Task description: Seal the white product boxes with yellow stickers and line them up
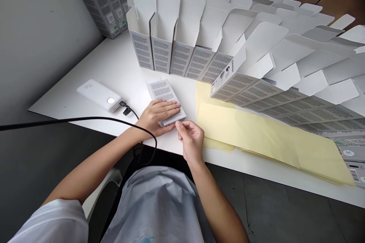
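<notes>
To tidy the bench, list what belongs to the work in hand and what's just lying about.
In use: left hand flat on a printed white carton; right hand at its edge; row of open cartons.
Lying about: white power bank, black cable, yellow sheets.

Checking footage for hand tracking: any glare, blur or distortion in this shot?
Head view: soft, even light, with only faint shadows under the left hand and right hand, and no visible motion blur. Wide-angle distortion stretches the row of open white cardboard cartons toward the right. Small bright spot on the round button of the white power bank.
</notes>
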`<act>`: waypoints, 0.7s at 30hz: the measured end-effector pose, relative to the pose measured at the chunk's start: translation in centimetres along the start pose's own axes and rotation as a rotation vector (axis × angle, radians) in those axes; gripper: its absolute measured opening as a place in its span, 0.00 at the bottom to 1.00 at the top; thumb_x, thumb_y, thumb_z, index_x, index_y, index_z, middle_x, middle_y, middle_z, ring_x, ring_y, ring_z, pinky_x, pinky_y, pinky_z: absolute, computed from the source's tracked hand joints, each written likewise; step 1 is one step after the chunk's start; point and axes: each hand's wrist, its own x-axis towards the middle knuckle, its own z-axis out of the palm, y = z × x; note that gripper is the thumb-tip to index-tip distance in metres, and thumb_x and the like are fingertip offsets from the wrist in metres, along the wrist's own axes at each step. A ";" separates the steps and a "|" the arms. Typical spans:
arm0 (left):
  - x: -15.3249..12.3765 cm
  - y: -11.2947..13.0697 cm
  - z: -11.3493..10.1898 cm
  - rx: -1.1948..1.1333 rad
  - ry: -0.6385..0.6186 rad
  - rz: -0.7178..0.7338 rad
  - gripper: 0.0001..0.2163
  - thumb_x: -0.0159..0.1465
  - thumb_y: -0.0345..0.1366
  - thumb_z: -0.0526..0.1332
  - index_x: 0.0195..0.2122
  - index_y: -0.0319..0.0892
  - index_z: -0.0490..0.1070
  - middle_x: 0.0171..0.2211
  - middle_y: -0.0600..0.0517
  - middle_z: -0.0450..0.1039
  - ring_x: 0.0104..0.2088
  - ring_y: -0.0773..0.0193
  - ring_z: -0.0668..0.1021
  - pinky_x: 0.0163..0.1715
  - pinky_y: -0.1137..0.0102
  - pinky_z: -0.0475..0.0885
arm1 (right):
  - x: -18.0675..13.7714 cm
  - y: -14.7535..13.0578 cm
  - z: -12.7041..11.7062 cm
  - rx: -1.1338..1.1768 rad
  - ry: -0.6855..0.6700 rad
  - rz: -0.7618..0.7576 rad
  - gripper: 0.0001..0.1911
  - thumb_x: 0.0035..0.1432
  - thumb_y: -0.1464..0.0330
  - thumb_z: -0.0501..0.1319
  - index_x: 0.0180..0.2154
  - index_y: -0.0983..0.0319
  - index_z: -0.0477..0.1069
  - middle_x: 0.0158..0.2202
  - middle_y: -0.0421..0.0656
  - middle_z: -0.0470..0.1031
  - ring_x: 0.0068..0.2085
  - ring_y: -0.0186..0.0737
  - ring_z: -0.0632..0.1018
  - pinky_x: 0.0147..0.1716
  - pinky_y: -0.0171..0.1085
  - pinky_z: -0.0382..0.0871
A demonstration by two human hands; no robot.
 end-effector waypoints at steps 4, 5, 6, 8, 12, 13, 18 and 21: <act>0.0 0.0 0.0 -0.005 0.007 0.006 0.18 0.61 0.43 0.64 0.51 0.41 0.73 0.52 0.50 0.72 0.56 0.71 0.75 0.60 0.72 0.65 | -0.1 -0.2 0.2 -0.048 0.017 -0.027 0.16 0.54 0.58 0.69 0.27 0.64 0.72 0.19 0.36 0.63 0.21 0.29 0.62 0.21 0.32 0.56; 0.0 0.0 0.0 -0.007 0.008 0.006 0.18 0.61 0.42 0.64 0.51 0.41 0.72 0.53 0.50 0.72 0.56 0.71 0.75 0.60 0.72 0.65 | -0.1 -0.2 0.2 -0.061 0.019 -0.037 0.16 0.54 0.58 0.69 0.27 0.64 0.72 0.19 0.37 0.64 0.22 0.29 0.62 0.21 0.32 0.57; 0.0 0.0 0.0 -0.011 0.009 0.007 0.18 0.61 0.42 0.64 0.51 0.41 0.72 0.53 0.51 0.72 0.56 0.71 0.76 0.60 0.72 0.65 | -0.1 -0.3 0.2 -0.074 0.021 -0.047 0.16 0.54 0.58 0.68 0.27 0.64 0.72 0.19 0.37 0.64 0.22 0.29 0.63 0.22 0.32 0.57; 0.0 0.0 0.0 -0.020 0.009 0.008 0.19 0.61 0.42 0.64 0.51 0.40 0.72 0.53 0.51 0.72 0.56 0.70 0.76 0.60 0.72 0.65 | -0.1 -0.3 0.2 -0.095 0.023 -0.065 0.15 0.55 0.58 0.68 0.27 0.64 0.72 0.19 0.37 0.64 0.22 0.29 0.63 0.22 0.32 0.58; 0.1 -0.1 0.1 -0.019 -0.001 0.005 0.19 0.61 0.42 0.64 0.51 0.41 0.72 0.53 0.50 0.72 0.56 0.71 0.75 0.60 0.72 0.65 | -0.2 -0.2 0.2 -0.096 0.030 -0.084 0.15 0.56 0.59 0.68 0.27 0.64 0.72 0.19 0.36 0.64 0.22 0.29 0.63 0.22 0.31 0.57; 0.0 -0.1 0.1 -0.011 -0.004 0.005 0.19 0.61 0.43 0.64 0.51 0.41 0.72 0.53 0.50 0.72 0.56 0.71 0.75 0.60 0.72 0.65 | -0.2 -0.2 0.2 -0.092 0.032 -0.083 0.15 0.56 0.59 0.68 0.27 0.64 0.72 0.19 0.36 0.63 0.22 0.29 0.62 0.22 0.31 0.56; 0.1 -0.1 -0.1 -0.007 -0.009 0.013 0.19 0.61 0.42 0.64 0.51 0.40 0.73 0.53 0.50 0.72 0.56 0.70 0.76 0.60 0.71 0.65 | -0.2 -0.3 0.2 -0.099 0.034 -0.059 0.17 0.55 0.58 0.68 0.26 0.64 0.71 0.19 0.36 0.63 0.22 0.28 0.62 0.21 0.31 0.55; 0.1 0.0 -0.3 -0.042 -0.028 0.004 0.21 0.60 0.43 0.63 0.52 0.40 0.72 0.53 0.49 0.71 0.57 0.69 0.75 0.61 0.71 0.65 | -0.1 -0.4 0.2 -0.132 0.028 -0.066 0.17 0.55 0.57 0.68 0.27 0.64 0.72 0.19 0.37 0.65 0.22 0.29 0.63 0.22 0.31 0.58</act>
